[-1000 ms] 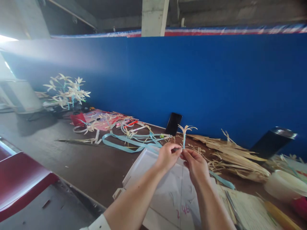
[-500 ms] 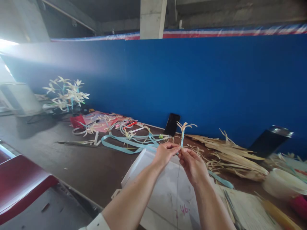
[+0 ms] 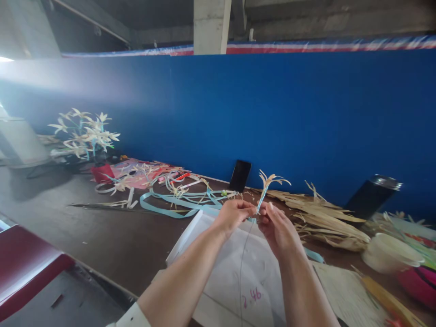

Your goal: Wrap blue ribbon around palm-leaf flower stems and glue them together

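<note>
A small pale straw flower (image 3: pixel 271 178) with a light-blue wrapped stem stands up between my hands, leaning right. My left hand (image 3: pixel 233 217) pinches the lower end of the stem between thumb and fingertips. My right hand (image 3: pixel 279 229) has its fingers curled together at the stem's right side, touching it near the base. From under the fingertips a thin wire (image 3: pixel 241 268) hangs down across a white paper-covered surface (image 3: pixel 218 259) with pink handwriting. A bit of light-blue tape shows below the fingers; its hold is partly hidden.
Light-blue ribbon (image 3: pixel 163 211) lies in loops left of my hands. A black phone (image 3: pixel 240 175) leans on the blue partition (image 3: pixel 289 113). Dried husks (image 3: pixel 327 222), a dark flask (image 3: pixel 371 195) and a white bowl (image 3: pixel 391 254) stand right. Finished-looking flowers (image 3: pixel 90 131) stand far left.
The straw flower has tipped to the right. My right hand's fingers have shifted and opened slightly around the stem. The view has turned a little right.
</note>
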{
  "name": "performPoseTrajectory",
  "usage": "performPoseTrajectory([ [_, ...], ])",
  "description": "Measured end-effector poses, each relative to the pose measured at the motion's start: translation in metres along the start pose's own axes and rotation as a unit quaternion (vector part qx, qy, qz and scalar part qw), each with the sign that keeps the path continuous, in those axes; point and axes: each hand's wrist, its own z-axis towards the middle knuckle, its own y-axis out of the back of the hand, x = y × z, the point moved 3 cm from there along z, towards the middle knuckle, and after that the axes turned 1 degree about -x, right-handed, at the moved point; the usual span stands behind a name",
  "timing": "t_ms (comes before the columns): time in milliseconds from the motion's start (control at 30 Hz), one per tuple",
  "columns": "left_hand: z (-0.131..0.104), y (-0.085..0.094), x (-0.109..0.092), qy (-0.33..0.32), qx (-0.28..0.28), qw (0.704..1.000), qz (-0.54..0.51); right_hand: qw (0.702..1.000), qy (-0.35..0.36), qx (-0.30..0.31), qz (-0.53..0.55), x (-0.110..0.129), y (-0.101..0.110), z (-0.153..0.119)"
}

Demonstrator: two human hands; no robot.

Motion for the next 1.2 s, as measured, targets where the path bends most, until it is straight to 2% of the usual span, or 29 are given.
performPoseTrajectory([
  [100,-0.002,-0.005,-0.008,-0.01,0.016,0.999,0.045,1.0,0.014,-0.001,-0.006,0.002,-0.002,0.003],
  [267,-0.003,-0.008,-0.022,0.001,0.034,0.998,0.048,1.0,0.007,-0.003,0.022,0.01,-0.004,0.006],
  [433,-0.009,-0.006,-0.033,0.049,0.113,0.992,-0.007,0.999,-0.01,0.033,0.008,0.019,-0.009,-0.002],
  [633,-0.031,-0.002,-0.039,0.083,0.153,0.981,-0.087,0.998,-0.009,0.057,0.001,0.025,-0.017,-0.019],
  [933,-0.065,-0.008,-0.04,0.105,0.143,0.972,-0.152,0.998,-0.034,0.052,0.009,0.028,-0.025,-0.046],
  [1200,-0.078,-0.014,-0.036,0.095,0.136,0.972,-0.164,0.998,-0.034,0.048,0.004,0.028,-0.02,-0.056],
])
